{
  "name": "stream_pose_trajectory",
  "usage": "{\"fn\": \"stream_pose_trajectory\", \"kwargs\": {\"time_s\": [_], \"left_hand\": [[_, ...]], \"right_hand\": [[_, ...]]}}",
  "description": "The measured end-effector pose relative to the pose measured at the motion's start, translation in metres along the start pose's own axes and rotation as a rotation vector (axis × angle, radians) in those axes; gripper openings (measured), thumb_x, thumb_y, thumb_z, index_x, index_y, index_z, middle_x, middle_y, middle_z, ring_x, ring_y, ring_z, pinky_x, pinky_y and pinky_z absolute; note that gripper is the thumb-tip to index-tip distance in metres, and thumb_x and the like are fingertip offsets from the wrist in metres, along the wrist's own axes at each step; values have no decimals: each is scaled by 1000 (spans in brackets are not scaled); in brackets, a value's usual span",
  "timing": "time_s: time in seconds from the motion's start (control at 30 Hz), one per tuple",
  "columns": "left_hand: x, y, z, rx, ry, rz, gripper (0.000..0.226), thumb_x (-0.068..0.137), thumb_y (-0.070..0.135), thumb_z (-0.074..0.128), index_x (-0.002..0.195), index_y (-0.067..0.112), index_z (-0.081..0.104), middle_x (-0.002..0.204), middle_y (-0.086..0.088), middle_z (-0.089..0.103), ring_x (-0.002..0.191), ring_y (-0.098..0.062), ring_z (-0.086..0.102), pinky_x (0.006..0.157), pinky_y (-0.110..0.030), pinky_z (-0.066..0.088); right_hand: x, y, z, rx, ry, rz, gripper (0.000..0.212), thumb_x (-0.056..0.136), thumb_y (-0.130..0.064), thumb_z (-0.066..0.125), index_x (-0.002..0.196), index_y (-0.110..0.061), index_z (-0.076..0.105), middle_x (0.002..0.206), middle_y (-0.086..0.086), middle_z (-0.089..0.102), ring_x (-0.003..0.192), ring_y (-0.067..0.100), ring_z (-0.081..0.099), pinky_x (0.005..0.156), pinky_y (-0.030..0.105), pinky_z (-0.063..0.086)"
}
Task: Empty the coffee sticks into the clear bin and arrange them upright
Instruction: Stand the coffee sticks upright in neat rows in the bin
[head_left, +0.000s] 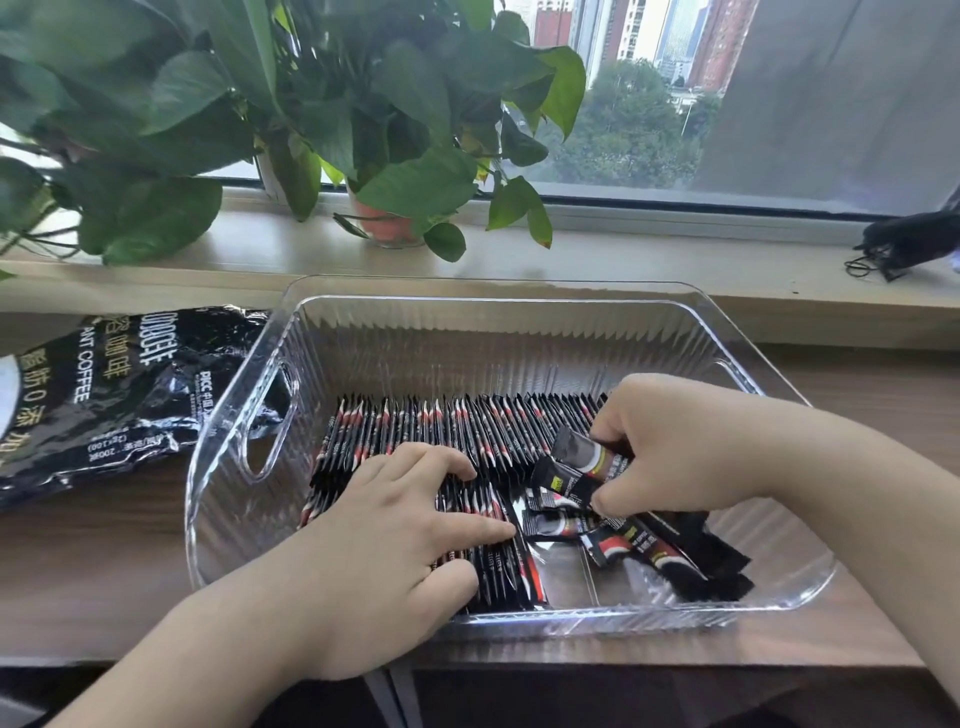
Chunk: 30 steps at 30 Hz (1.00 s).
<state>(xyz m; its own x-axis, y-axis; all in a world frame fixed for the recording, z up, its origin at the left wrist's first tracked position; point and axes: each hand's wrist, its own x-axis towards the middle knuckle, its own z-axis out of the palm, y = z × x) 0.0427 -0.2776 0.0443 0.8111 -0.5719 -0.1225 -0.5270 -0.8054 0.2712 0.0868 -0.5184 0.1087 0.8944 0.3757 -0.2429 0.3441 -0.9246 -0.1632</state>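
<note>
Clear bin (244, 415) sat on wooden table (93, 571), below windowsill (649, 260). Standing sticks (467, 431) packed on edge in rows across bin's left and rear. Left hand (395, 540) lay flat on near row, fingers spread, gripping nothing. Right hand (670, 447) curled, pinching a few loose sticks (582, 457); others lay jumbled flat in bin's right front corner. Black coffee bag (104, 384) lay crumpled left of bin. Potted plant (311, 104) on sill.

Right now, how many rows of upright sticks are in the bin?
2. A back row spans the clear bin middle; a front row sits nearer, partly under the left hand. The right hand, pinching loose sticks, may hide more.
</note>
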Motion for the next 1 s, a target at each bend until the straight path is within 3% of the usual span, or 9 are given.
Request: {"fn": "stream_pose_trajectory", "kwargs": {"time_s": [0.33,0.5,0.73,0.83,0.93,1.0], "left_hand": [[1,0,1,11,46,12,71,75,57,8,140,60,35,141,19,16,135,2,0,111,-25,7],[1,1,1,-5,57,15,68,78,55,12,141,57,37,142,18,18,134,3,-1,111,-25,7],[-1,2,0,-9,67,21,65,79,55,14,139,55,41,142,17,19,134,2,2,112,-28,10],[-2,4,-3,-17,64,16,48,94,48,30,141,53,41,141,18,18,131,4,1,105,-24,10],[-3,4,-3,-23,56,21,47,96,44,32,141,52,41,141,18,17,123,8,1,102,-23,10],[-3,3,-3,-24,51,18,54,89,48,27,140,53,41,141,18,18,125,7,1,101,-23,10]], "right_hand": [[26,-31,19,-6,-137,107,41,76,-27,74,55,-13,42,46,-1,33,44,19,33,43,21,26],[34,-43,33,89,-63,164,41,77,-28,75,56,-14,43,53,0,36,48,18,36,43,22,28],[20,-36,30,199,-85,209,45,78,-52,77,60,-15,58,46,-3,56,41,13,49,46,21,39],[6,-29,24,187,-180,190,43,79,-54,74,64,-15,64,63,4,73,48,12,57,64,28,54],[0,-25,26,163,-163,163,47,80,-49,76,58,-15,54,56,7,67,47,14,54,59,29,51],[-2,-27,31,169,-97,136,52,80,-44,78,54,-14,43,46,3,44,46,19,40,50,27,38]]}}
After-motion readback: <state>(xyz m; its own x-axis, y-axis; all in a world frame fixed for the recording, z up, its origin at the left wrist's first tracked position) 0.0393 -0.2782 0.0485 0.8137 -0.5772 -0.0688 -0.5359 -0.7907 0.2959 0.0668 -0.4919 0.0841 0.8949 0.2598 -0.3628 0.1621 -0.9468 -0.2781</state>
